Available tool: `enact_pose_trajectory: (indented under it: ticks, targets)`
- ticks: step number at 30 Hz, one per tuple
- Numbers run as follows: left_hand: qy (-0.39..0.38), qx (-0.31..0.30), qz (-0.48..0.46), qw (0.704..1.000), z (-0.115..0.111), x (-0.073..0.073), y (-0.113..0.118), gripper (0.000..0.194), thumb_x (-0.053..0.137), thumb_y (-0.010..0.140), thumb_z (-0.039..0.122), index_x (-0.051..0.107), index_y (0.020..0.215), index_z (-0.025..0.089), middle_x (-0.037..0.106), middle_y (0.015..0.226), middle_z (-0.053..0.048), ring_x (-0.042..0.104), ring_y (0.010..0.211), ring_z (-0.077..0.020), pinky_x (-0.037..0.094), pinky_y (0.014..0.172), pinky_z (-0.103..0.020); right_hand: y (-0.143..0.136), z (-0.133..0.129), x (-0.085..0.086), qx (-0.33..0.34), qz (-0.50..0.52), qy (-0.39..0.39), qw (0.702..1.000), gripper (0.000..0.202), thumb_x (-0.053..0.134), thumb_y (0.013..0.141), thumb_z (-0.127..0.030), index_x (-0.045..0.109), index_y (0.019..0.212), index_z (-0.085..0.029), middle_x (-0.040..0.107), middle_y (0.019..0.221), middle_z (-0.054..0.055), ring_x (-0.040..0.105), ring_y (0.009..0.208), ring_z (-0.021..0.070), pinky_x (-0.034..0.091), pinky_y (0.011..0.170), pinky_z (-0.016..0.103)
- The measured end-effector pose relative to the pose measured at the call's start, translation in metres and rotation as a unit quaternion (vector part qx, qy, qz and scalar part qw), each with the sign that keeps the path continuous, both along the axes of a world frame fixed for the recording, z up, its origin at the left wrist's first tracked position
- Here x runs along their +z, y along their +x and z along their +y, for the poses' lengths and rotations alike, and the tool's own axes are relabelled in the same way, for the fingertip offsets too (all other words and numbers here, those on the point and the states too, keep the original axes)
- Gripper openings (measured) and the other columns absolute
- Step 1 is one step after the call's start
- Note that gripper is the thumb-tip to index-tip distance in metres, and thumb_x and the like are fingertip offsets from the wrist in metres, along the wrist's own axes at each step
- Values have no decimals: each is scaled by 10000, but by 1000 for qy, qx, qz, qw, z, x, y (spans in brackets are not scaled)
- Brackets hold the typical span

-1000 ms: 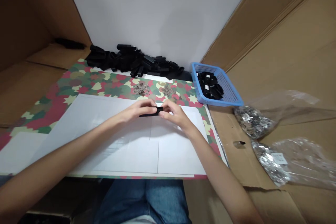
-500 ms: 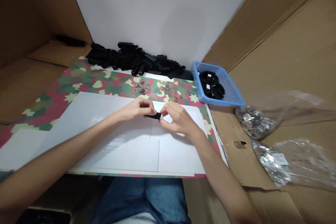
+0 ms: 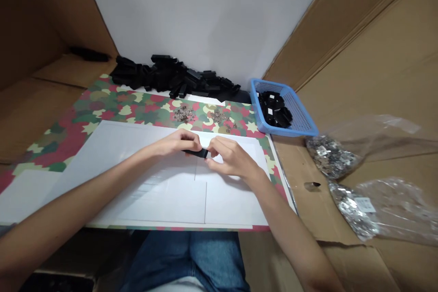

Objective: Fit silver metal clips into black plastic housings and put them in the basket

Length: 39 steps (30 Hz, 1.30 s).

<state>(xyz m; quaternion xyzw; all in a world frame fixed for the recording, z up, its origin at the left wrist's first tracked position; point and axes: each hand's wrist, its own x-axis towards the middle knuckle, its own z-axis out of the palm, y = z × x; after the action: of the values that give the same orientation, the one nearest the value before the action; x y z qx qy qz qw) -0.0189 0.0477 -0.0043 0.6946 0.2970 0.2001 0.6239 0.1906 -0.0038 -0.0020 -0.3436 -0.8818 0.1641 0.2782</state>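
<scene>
Above the white sheets, a small oblong black plastic piece [image 3: 200,153] is held between both hands. My left hand [image 3: 183,141] grips it from the left, thumb along its near side and fingers curled behind. At its right end, the thumb and bent forefinger of my right hand [image 3: 227,155] pinch the tip. Whether a small part is also between those right fingertips is hidden. Beyond the hands lie two small heaps of tiny metal parts, a left heap [image 3: 184,114] and a right heap [image 3: 219,117].
Many black pieces [image 3: 171,75] are piled along the back wall. A blue basket [image 3: 304,116] with more black pieces stands at the right. Two plastic bags of metal parts, an upper bag [image 3: 331,157] and a lower bag [image 3: 354,210], lie on cardboard near a small dark object [image 3: 312,186].
The black piece has shifted slightly left and tilted, with more of its right end showing. Both hands keep their hold. The whole view has moved a little.
</scene>
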Motion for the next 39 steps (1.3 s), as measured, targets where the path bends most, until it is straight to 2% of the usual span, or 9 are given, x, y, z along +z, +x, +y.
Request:
enact_pose_trajectory:
  ticks: [3, 7, 11, 16, 20, 25, 27, 33, 39]
  targets:
    - [29, 26, -6, 999, -1, -1, 1, 242, 551, 772, 325, 577, 591, 165, 485, 535, 21, 433, 522, -112, 339, 525, -247, 4, 5, -3, -21, 37, -119, 992, 98, 567, 846, -275, 487, 878, -228, 547, 784, 0, 535, 710, 169, 411, 647, 297]
    - [80, 68, -4, 994, -6, -1, 5, 298, 551, 788, 416, 558, 629, 164, 524, 606, 6, 479, 576, -128, 378, 549, -248, 2, 12, -13, -24, 120, -273, 954, 301, 606, 848, -402, 470, 1060, -239, 585, 910, 20, 583, 803, 180, 452, 684, 306]
    - [155, 135, 30, 978, 4, -3, 0, 376, 447, 828, 509, 603, 805, 167, 611, 761, -36, 579, 732, -180, 453, 659, -276, -5, 15, -23, -46, 207, -278, 937, 255, 628, 789, -341, 497, 975, -225, 551, 902, 8, 542, 751, 157, 431, 681, 298]
    - [272, 327, 172, 888, 34, -15, -23, 209, 564, 788, 345, 616, 905, 179, 602, 890, -63, 574, 809, -218, 414, 720, -305, -9, 18, -37, -88, 237, -269, 929, 247, 636, 744, -325, 515, 931, -217, 555, 845, 2, 511, 684, 143, 424, 659, 295]
    - [300, 350, 230, 857, 43, -27, -30, 164, 614, 742, 246, 664, 891, 204, 578, 867, -49, 564, 751, -217, 371, 666, -302, -11, 18, -44, -84, 216, -270, 934, 231, 640, 743, -300, 532, 930, -219, 572, 798, -9, 528, 687, 149, 440, 663, 302]
    - [287, 336, 196, 875, 45, -31, -28, 33, 631, 706, 219, 644, 730, 202, 564, 803, -34, 525, 728, -201, 350, 666, -302, -9, 17, -40, -94, 218, -256, 937, 233, 641, 745, -330, 537, 925, -225, 557, 792, -8, 527, 685, 151, 444, 656, 305]
    - [258, 336, 156, 892, 46, -28, -28, 68, 640, 697, 255, 611, 706, 195, 566, 772, -28, 516, 727, -191, 359, 681, -295, -9, 17, -37, -99, 219, -250, 938, 239, 643, 740, -342, 533, 917, -225, 553, 782, -10, 523, 674, 150, 439, 643, 299]
    - [88, 289, -1, 953, 43, -15, -24, 216, 604, 717, 389, 513, 703, 194, 519, 671, -4, 480, 611, -138, 361, 583, -264, -8, 17, -33, -121, 219, -214, 944, 249, 614, 751, -347, 516, 945, -227, 588, 852, 9, 540, 692, 153, 459, 661, 302]
    - [-48, 219, -101, 969, 30, -8, -18, 196, 653, 657, 326, 519, 642, 185, 460, 640, 4, 435, 571, -108, 369, 539, -245, -5, 15, -30, -158, 156, -99, 970, 191, 567, 781, -305, 503, 948, -237, 617, 910, 32, 578, 707, 169, 482, 701, 322]
